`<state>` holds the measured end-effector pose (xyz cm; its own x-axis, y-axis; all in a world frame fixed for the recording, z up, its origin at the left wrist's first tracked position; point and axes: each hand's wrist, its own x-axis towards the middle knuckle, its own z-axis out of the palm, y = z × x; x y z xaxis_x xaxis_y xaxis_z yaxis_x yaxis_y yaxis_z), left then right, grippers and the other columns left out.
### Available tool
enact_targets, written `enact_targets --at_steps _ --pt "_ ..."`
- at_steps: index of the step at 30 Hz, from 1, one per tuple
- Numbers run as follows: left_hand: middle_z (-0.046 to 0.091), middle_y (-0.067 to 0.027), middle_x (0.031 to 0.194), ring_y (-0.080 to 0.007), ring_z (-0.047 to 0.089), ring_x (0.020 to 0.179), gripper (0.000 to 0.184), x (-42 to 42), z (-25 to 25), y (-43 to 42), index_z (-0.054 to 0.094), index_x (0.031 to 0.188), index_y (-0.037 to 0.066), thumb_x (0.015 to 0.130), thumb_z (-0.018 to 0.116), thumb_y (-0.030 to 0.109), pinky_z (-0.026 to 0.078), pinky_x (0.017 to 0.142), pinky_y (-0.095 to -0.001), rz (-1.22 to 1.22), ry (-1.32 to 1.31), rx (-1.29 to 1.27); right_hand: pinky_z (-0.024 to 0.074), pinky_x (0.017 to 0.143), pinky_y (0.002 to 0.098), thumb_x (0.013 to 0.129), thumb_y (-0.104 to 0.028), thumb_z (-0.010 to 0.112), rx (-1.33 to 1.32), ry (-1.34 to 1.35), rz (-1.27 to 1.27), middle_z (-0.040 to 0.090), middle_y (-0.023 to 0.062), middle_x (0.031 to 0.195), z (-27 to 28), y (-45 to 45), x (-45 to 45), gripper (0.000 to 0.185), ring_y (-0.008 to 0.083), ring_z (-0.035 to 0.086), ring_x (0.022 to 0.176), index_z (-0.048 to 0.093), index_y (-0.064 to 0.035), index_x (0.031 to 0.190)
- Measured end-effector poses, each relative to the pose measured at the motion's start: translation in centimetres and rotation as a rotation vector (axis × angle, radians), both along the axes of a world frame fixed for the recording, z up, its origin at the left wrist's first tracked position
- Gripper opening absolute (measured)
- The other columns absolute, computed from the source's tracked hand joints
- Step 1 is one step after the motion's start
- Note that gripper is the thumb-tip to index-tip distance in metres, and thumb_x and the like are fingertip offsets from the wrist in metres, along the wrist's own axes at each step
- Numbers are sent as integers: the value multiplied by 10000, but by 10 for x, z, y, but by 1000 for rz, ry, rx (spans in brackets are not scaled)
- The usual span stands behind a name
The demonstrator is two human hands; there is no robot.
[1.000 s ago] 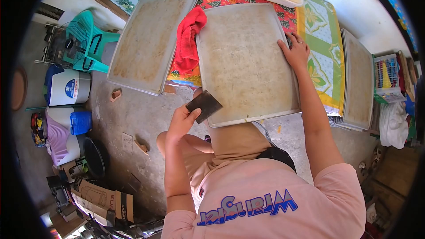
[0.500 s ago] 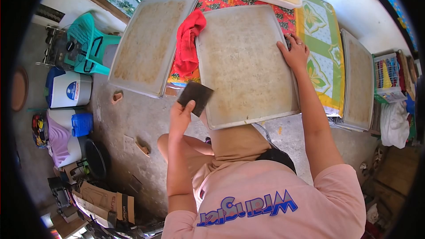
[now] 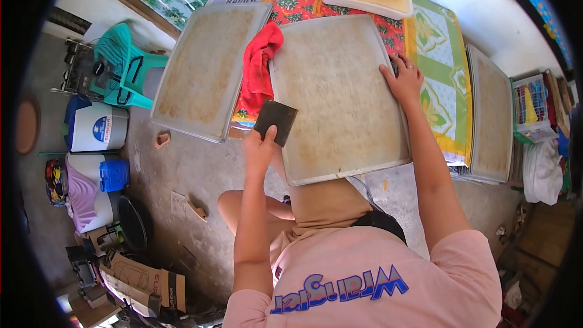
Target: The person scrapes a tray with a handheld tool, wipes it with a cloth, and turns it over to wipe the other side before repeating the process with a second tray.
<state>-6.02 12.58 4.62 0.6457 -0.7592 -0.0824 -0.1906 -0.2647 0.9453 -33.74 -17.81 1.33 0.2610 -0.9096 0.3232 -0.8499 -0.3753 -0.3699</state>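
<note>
Trays (image 3: pixel 340 97), stained metal rectangles: three showing | thin dark square (image 3: pixel 280 118): one, left hand (image 3: pixel 261 144) pinching it, nearer red cloth (image 3: pixel 260 64) than before | right hand (image 3: pixel 403 80) at middle tray's edge, grip unclear

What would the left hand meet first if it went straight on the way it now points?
Beyond the dark, flat, square piece in its grip, the left hand would probably meet the crumpled red cloth first, though depth is unclear here.
</note>
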Motion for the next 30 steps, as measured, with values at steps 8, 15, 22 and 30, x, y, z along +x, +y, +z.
enact_targets --at_steps 8,15,22,30 --pt "694 -33 864 -85 582 770 221 2 -18 -13 664 1072 -25 938 640 150 489 710 -281 -130 52 -52 216 1127 461 840 -576 618 0 -5 -4 516 71 1412 2 2 0 552 249 432 1336 633 -228 1268" --pt "680 -29 802 -82 578 705 252 -22 -12 -28 667 1061 -16 935 646 202 477 674 -268 -249 186 -18 216 1127 467 838 -568 621 18 -11 -11 515 74 1413 6 5 2 547 249 431 1338 633 -229 1267" --pt "634 -5 762 -78 525 696 273 -52 -14 -47 653 1003 -38 922 661 223 447 618 -264 -415 37 261 214 1129 469 837 -561 625 23 -8 -20 514 74 1413 4 3 2 545 251 433 1336 632 -225 1266" --pt "638 -134 680 -219 610 614 283 -58 -18 -54 650 968 -16 900 644 259 460 595 -359 -420 38 103 208 1128 493 844 -547 624 22 -26 5 511 84 1415 6 4 0 549 251 425 1340 629 -198 1268"
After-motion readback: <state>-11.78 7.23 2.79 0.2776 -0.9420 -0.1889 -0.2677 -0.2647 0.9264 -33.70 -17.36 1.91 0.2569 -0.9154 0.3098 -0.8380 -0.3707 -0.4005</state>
